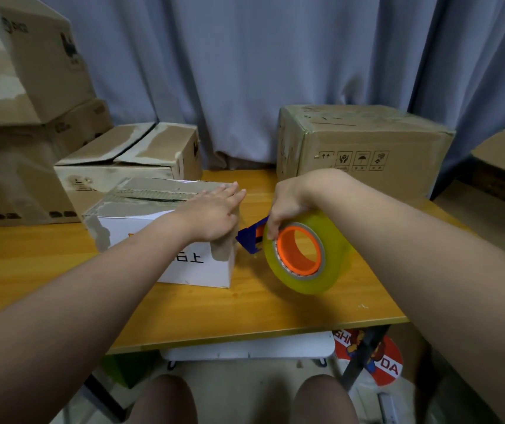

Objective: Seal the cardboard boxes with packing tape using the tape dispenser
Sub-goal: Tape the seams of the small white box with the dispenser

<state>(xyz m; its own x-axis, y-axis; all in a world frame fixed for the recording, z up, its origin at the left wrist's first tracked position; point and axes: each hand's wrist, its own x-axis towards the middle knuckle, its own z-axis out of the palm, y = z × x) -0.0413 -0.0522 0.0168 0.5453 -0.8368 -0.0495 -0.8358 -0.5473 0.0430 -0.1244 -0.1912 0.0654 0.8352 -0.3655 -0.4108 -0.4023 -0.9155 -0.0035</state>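
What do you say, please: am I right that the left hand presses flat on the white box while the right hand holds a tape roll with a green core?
Not quite: the head view shows the core is orange, not green. Otherwise yes, the left hand presses flat on the white box while the right hand holds the tape roll.

Yellow-orange wooden tabletop (275,313), grain running left to right. Small white cardboard box with torn brown top (196,270) at 10 o'clock, near the middle. Just behind it, 11 o'clock: low brown cardboard box with loose top flaps (153,148). Large closed brown cardboard box with printed handling symbols (367,148) at 1 o'clock, back edge. Tall brown carton (15,185) at 9 o'clock, far left.
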